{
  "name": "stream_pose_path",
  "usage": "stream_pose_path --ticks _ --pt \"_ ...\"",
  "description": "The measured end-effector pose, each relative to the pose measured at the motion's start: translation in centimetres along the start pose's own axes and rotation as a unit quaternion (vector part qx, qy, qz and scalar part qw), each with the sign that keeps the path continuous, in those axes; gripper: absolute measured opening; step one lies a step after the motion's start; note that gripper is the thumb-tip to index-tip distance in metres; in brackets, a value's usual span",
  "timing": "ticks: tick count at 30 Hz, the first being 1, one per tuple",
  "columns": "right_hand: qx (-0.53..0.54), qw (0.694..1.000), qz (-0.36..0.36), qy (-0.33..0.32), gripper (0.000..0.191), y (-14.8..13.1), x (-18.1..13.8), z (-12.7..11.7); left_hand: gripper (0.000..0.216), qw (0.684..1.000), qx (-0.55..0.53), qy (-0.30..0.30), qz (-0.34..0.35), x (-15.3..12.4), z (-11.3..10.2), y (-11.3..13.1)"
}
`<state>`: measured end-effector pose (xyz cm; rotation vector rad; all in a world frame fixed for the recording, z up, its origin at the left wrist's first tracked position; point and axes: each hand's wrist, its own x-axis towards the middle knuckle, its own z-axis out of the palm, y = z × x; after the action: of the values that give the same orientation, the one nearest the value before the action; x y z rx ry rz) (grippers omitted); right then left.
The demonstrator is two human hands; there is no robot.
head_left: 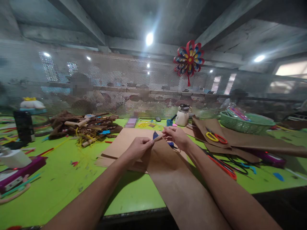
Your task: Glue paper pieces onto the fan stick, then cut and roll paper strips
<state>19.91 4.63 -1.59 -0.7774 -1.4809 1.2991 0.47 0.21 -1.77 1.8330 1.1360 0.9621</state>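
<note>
The brown paper strip runs from the near edge of the view at about five o'clock, over the front edge of the green table, up to the two hands at the dial's centre. Its narrow far end is folded over: the left hand pinches the fold at its left between thumb and fingers, while the right hand grasps the other end with its fingertips. Directly under and behind the grip, spreading toward ten o'clock, lies a stack of brown sheets; a blue tool sits on it at twelve, close behind the fold and partly covered by strip and hands. Red-handled scissors lie at four, just beside the right forearm. A purple power strip is well apart, between eight and nine. At three, yellow-and-red scissors rest on larger brown paper; at ten is a tangled heap of scraps. Farther out stand a teal pot at one, a cream jug just beyond it, and a green basket between two and three. A perforated screen closes the far side, a flower-shaped ornament hanging at one.
</note>
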Motion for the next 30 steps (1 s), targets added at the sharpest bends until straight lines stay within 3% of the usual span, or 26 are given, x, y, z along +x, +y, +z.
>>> stream_pose_path --ticks 4,7,14,22,30 --pt "-0.058 0.997 0.006 -0.054 0.036 0.1 -0.6 1.7 0.048 1.0 -0.013 0.015 0.007 0.0 0.2 0.2" --pt "-0.07 0.997 0.006 -0.035 0.035 0.2 -0.9 2.3 0.043 0.999 -0.048 0.012 -0.006 0.0 0.3 0.3" --pt "-0.047 0.999 0.013 -0.008 0.034 -0.6 -0.9 1.2 0.036 0.973 -0.204 -0.081 -0.068 -0.5 0.0 0.3" --pt "-0.063 0.998 0.014 -0.005 0.036 -0.9 -0.9 0.7 0.034 0.965 -0.227 -0.07 -0.108 -0.4 -0.1 0.1" --pt "-0.092 0.996 -0.011 0.016 0.036 -0.7 -0.8 0.6 0.035 0.979 -0.181 -0.068 -0.07 -0.2 0.0 -0.2"
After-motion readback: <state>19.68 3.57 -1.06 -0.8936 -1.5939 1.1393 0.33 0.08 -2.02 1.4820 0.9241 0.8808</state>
